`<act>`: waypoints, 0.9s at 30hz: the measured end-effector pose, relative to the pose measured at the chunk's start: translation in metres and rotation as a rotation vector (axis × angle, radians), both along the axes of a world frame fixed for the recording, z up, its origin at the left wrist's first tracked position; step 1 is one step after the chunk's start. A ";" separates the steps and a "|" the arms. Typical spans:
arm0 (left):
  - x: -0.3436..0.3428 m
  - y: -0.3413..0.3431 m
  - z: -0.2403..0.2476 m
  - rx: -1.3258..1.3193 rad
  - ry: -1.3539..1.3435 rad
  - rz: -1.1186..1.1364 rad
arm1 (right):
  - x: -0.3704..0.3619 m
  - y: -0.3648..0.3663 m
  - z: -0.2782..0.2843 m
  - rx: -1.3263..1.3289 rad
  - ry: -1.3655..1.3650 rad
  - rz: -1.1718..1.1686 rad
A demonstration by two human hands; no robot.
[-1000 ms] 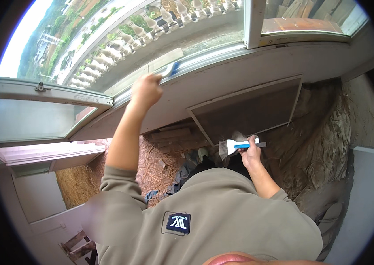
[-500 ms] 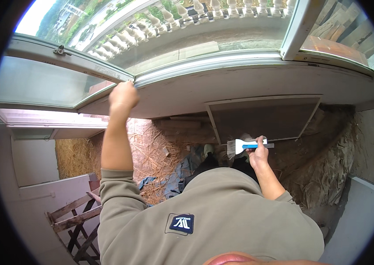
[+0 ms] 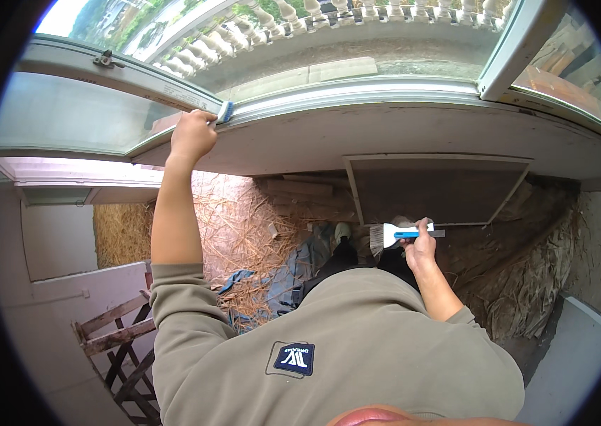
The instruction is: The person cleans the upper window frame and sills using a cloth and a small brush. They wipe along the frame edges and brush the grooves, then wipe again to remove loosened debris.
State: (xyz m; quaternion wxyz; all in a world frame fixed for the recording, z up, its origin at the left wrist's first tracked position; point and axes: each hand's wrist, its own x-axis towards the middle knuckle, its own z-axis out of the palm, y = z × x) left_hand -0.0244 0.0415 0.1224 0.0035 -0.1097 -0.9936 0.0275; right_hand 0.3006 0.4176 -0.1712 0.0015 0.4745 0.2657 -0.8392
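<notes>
- Since a second ago our left hand (image 3: 191,135) has travelled left along the window frame (image 3: 357,91), and the view has swung so the open sash now fills the upper left.
- Our left hand is raised, fingers curled shut around one small blue-and-white scrubber (image 3: 224,111), which presses against the lower edge of the open window sash (image 3: 87,106), right at the corner where it meets the frame.
- Our right hand (image 3: 420,247) sits low, well apart from the left, closed around the blue handle of one white brush (image 3: 394,233); its bristles point left, and it touches nothing else.
- We count two cleaning tools, one per hand.
- One grey window sill (image 3: 386,138) runs beneath the frame, edge to edge.
- One framed mesh panel (image 3: 435,188) leans under the sill, just above the brush.
- One wooden trestle (image 3: 112,341) stands at lower left beside a white wall (image 3: 45,241).
- Straw (image 3: 236,220) covers the floor, with a blue tarp (image 3: 279,273) lying on it near our feet.
- Open room lies between our two arms; the sash closes the left side, and a second window pane (image 3: 563,64) borders the upper right.
</notes>
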 end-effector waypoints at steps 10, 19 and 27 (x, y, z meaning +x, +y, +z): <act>-0.019 0.010 0.001 -0.040 -0.162 -0.078 | 0.004 -0.003 -0.003 0.003 -0.022 0.009; 0.005 0.007 -0.010 -0.164 -0.001 -0.002 | 0.002 -0.006 0.002 0.014 0.003 -0.023; -0.003 0.023 -0.003 -0.125 -0.114 -0.068 | -0.001 -0.009 -0.001 -0.016 0.000 0.001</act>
